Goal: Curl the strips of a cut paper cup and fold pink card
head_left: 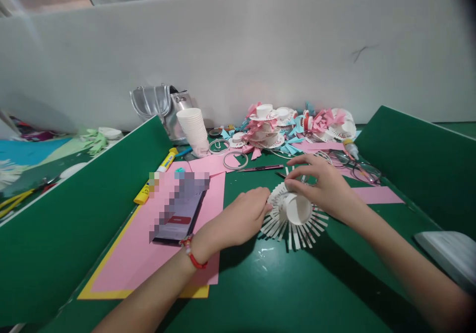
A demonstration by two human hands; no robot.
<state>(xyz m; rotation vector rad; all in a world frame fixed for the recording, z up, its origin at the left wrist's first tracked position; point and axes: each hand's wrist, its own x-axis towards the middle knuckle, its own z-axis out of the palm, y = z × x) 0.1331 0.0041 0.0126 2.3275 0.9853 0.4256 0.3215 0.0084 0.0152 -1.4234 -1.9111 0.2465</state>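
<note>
A white paper cup [298, 210], its wall cut into many narrow strips fanned outward, is tilted with its round base toward me just above the green table. My left hand [247, 214], wearing a red bracelet [193, 256], is closed on the strips at the cup's left edge. At the upper side, my right hand [316, 179] has thumb and forefinger pinched on the strips, its other fingers bent above. What exactly lies between the fingertips is partly hidden. Behind the cup, a pink utility knife [262, 167] lies on the table.
Pink paper sheets [122, 268] and a phone [182, 209] lie left, near yellow glue tubes [143, 190]. Stacked cups [193, 129], a silver bag [150, 102] and finished paper hats [265, 124] stand behind. Glasses [368, 173] lie right. Green dividers [427, 159] flank the table.
</note>
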